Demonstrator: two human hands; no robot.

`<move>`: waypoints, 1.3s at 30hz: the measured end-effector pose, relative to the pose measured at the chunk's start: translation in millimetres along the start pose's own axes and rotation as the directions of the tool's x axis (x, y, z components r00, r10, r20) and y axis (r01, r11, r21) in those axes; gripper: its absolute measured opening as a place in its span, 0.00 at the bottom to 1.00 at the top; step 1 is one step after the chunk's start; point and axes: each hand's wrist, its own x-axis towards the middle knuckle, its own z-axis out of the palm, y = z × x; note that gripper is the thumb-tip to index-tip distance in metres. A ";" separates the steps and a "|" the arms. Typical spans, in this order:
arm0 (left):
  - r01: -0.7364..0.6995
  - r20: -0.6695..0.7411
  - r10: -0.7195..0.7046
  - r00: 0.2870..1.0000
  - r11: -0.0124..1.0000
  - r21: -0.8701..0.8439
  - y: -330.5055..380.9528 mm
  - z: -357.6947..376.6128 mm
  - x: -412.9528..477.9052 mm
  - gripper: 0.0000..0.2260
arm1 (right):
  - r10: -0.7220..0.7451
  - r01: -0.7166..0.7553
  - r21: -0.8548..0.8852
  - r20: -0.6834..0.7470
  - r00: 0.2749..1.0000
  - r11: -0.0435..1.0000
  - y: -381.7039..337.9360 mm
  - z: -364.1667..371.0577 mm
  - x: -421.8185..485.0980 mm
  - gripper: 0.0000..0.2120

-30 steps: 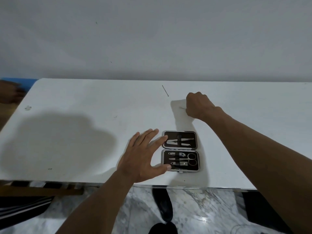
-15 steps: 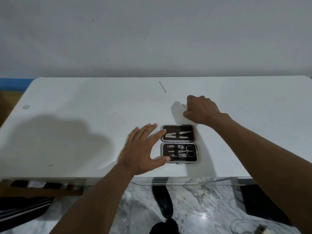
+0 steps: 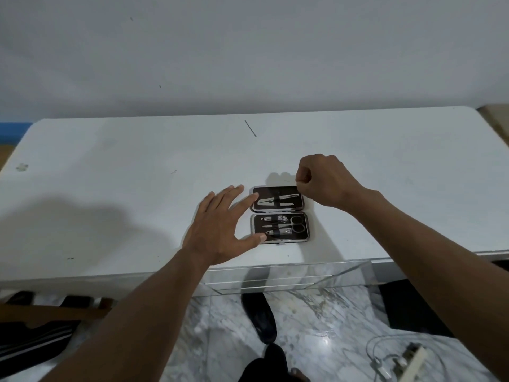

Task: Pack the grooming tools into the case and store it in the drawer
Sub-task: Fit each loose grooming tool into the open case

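Nearest the camera, well below the case (image 3: 307, 227), there's marble floor with a black shoe (image 3: 260, 315). A power strip (image 3: 410, 359) with cable sits off to the case's near right. A clear drawer (image 3: 275, 277) sticks out from under the table (image 3: 110, 188), directly on the near side of the case.

The case lies open flat near the table's front edge, both halves dark inside. The near half holds scissors (image 3: 296, 224) and a couple of clippers (image 3: 278, 232) under a strap. The far half holds a pair of pale metal tools (image 3: 275, 201), probably tweezers, but they're pretty small to tell.

The left hand (image 3: 220, 230) is on the case's left side, fingers straight and spread wide. The thumb tip touches the near half's left corner and the index tip reaches the far half's left edge. So it's more bracing than gripping.

The right hand (image 3: 325, 180) is at the case's far right corner. Its fingers are curled in with the thumb pressed against the forefinger like a pinch. Can't tell if there's actually anything between them, it's too tiny.

Beyond the case there's a thin dark line (image 3: 250, 128) on the tabletop, either a scratch or a stick, no idea. Past that is just a plain wall (image 3: 248, 51).
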 end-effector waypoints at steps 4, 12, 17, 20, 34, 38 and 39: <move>-0.007 -0.013 0.007 1.000 1.000 0.005 -0.6 1.1 -0.4 0.38 | -0.026 0.027 -0.053 0.028 0.999 0.998 6.0 7.8 -11.2 0.04; -0.012 -0.018 0.012 1.000 1.000 0.016 -3.1 2.1 0.5 0.37 | 0.006 -0.004 0.049 -0.052 0.999 0.999 5.8 12.0 -12.7 0.05; -0.014 -0.023 0.014 1.000 1.000 0.002 -3.2 1.8 0.4 0.37 | 0.028 -0.026 0.038 -0.045 0.999 0.999 6.6 11.7 -9.5 0.08; -0.013 -0.025 0.012 1.000 1.000 -0.007 -3.4 2.1 0.0 0.37 | 0.030 -0.030 -0.006 0.022 0.999 1.000 9.7 10.7 -9.1 0.09; -0.009 -0.014 0.009 1.000 1.000 -0.016 -3.0 1.4 0.7 0.36 | -0.061 0.063 -0.045 0.036 0.997 0.997 13.4 7.9 -5.5 0.11; -0.010 -0.013 0.010 1.000 1.000 -0.016 -3.6 1.6 0.4 0.36 | -0.090 0.100 -0.139 0.076 0.993 0.985 15.1 11.9 -2.6 0.12; -0.011 -0.016 0.011 1.000 1.000 -0.016 -3.8 1.8 0.2 0.36 | -0.093 0.105 -0.150 0.086 0.992 0.983 16.0 12.4 -2.8 0.12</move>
